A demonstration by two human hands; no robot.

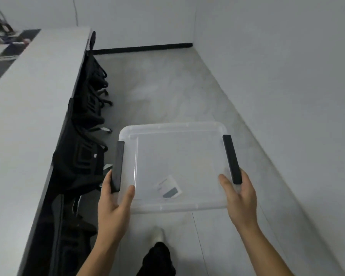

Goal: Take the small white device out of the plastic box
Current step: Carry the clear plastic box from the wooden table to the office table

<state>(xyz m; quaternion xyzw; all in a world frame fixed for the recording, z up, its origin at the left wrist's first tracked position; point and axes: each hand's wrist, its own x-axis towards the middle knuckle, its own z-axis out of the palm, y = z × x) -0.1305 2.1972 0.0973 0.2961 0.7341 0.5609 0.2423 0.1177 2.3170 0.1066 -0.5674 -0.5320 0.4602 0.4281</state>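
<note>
I hold a clear plastic box (173, 136) in the air over the floor, its translucent lid on and a black latch on each side. My left hand (116, 198) grips the near left corner by the left latch (117, 166). My right hand (240, 196) grips the near right corner by the right latch (231, 159). Through the lid I see a white and grey label or card (170, 189) near the front. No small white device can be made out inside.
A long grey desk (28, 108) runs along the left, with black office chairs (84, 148) tucked under it. Grey floor (167, 86) stretches ahead to a white wall on the right. My foot (157, 235) shows below the box.
</note>
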